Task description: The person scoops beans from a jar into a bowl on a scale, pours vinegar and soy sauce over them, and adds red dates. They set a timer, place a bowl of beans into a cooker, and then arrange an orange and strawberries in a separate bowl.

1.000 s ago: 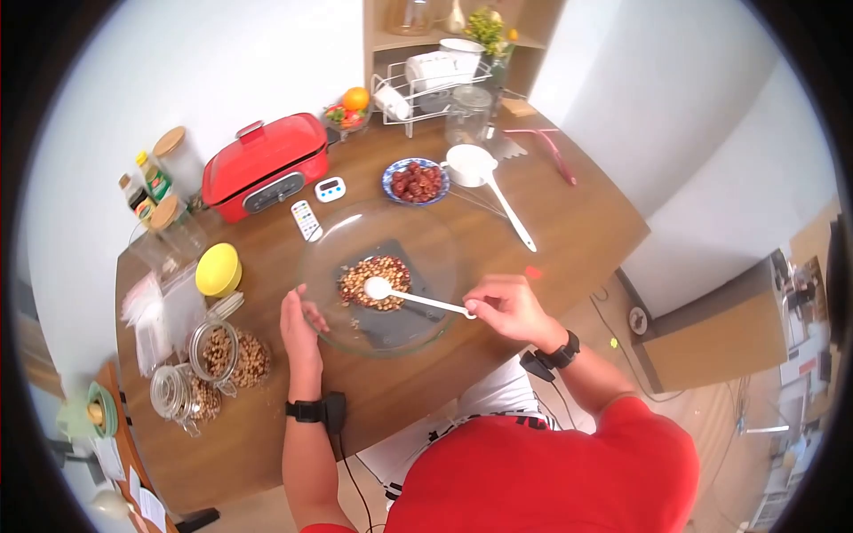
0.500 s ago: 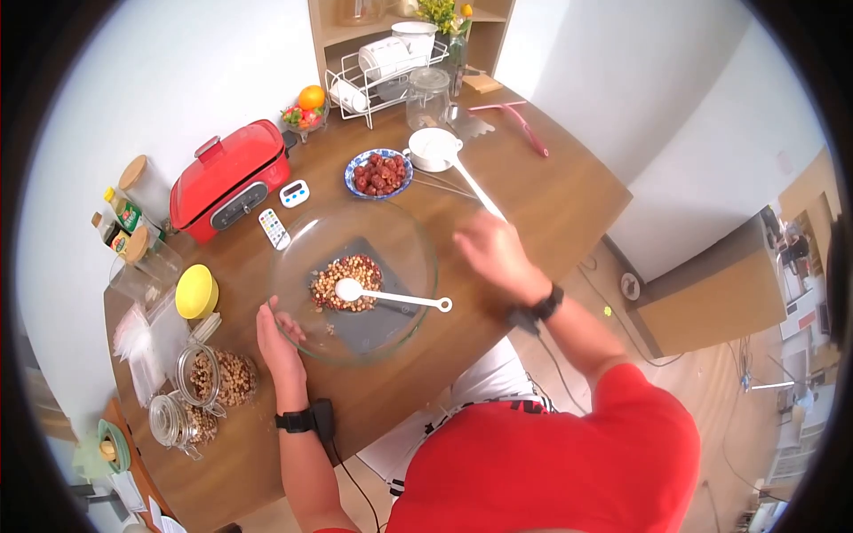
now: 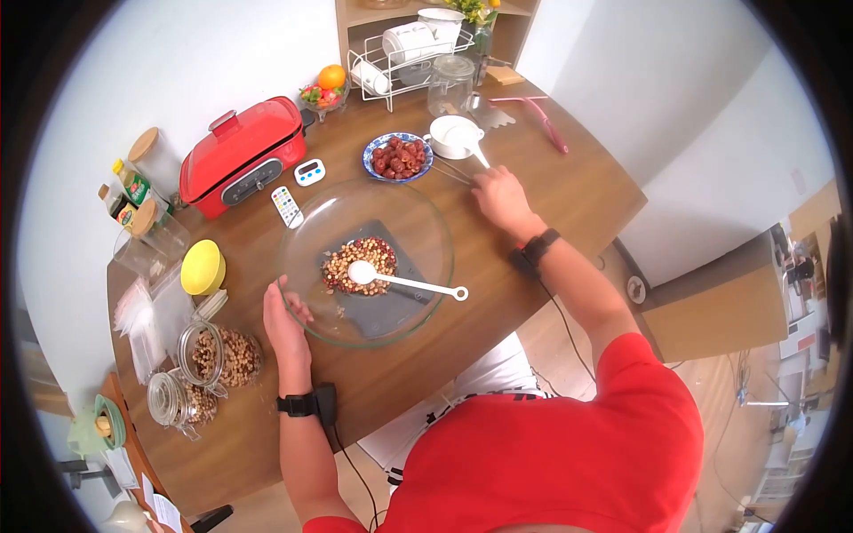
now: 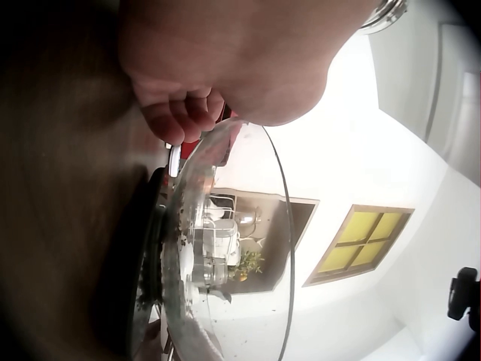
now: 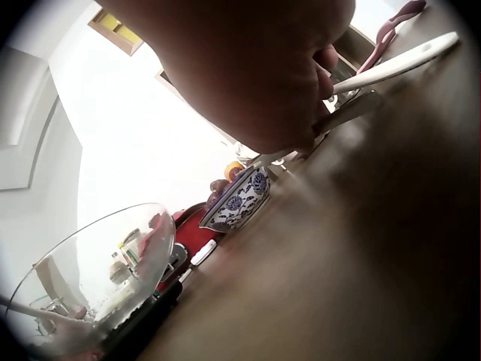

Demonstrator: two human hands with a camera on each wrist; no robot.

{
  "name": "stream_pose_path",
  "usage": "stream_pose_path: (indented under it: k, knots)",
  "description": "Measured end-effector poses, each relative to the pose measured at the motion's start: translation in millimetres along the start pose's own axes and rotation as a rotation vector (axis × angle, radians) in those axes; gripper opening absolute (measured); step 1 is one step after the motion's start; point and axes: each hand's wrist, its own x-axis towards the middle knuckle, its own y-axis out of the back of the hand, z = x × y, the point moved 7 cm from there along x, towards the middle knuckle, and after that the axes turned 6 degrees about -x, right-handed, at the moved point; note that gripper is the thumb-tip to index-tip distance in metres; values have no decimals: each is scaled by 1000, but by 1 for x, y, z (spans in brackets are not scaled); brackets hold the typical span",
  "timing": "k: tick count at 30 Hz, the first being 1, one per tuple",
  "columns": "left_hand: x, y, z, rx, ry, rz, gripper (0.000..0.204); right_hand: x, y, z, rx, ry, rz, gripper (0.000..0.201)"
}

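Note:
My left hand (image 3: 289,329) rests at the left side of a large clear glass bowl (image 3: 452,258), its fingers loosely bent against the outside. The bowl stands on a dark flat kitchen scale (image 3: 378,318) and holds mixed beans (image 3: 380,253). A white spoon (image 3: 413,284) lies in it, handle over the right rim. Farther right, my right hand (image 3: 500,197) reaches low over the table and pinches thin metal tongs (image 5: 359,109), whose far end points toward a blue-patterned bowl of red dates (image 3: 398,160). Beside it runs the white handle of a ladle (image 5: 409,66).
Behind stand a white pot (image 3: 449,147), a glass jar (image 3: 451,89), a dish rack (image 3: 386,93) and a red electric cooker (image 3: 244,155). A remote (image 3: 286,206) and timer (image 3: 309,171) lie behind the glass bowl. At left are bean jars (image 3: 238,355) and a yellow bowl (image 3: 203,267).
My right hand has let go of the spoon's handle and moved away and back to the metal tongs. The spoon now lies in the glass bowl. My left hand stays at the bowl.

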Motion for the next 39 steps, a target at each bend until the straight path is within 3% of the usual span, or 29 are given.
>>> stream_pose_path:
  k: [4,6,16,27,39]
  knots:
    - [0,0,0,-21,11,4,52,-6,8,-5,175,7,140,18]
    - [-1,0,1,-27,7,4,52,-7,17,-3,348,-159,141,17]
    - [-1,1,1,-24,9,-2,50,20,48,-40,295,-105,267,19]
    - [1,2,-1,-10,-4,-15,48,30,29,-45,152,-151,27,21]
    - [1,3,-2,-4,-17,-16,46,34,24,-58,133,-123,0,32]
